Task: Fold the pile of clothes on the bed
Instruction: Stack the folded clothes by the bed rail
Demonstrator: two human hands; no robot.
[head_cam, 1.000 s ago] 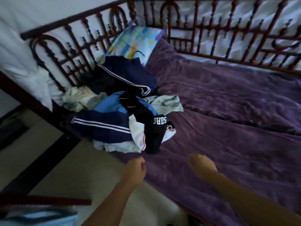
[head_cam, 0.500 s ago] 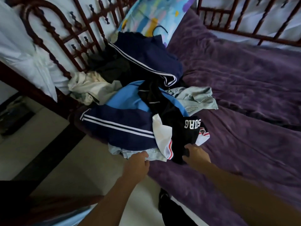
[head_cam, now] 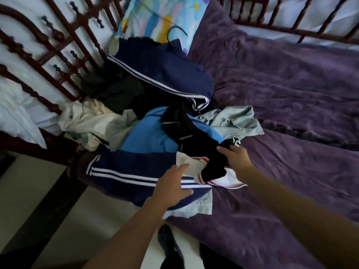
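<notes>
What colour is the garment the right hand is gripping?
The black garment has white lettering; head view.

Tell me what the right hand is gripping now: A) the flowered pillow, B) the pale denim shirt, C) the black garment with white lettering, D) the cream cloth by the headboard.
C: the right hand curls round a fold of the black garment, just beside its white lettering.

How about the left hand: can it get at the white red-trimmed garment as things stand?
Probably yes: the left hand is open, its fingers at the near edge of the white garment, nothing between. The black garment gripped by the right hand covers only part of it.
</notes>
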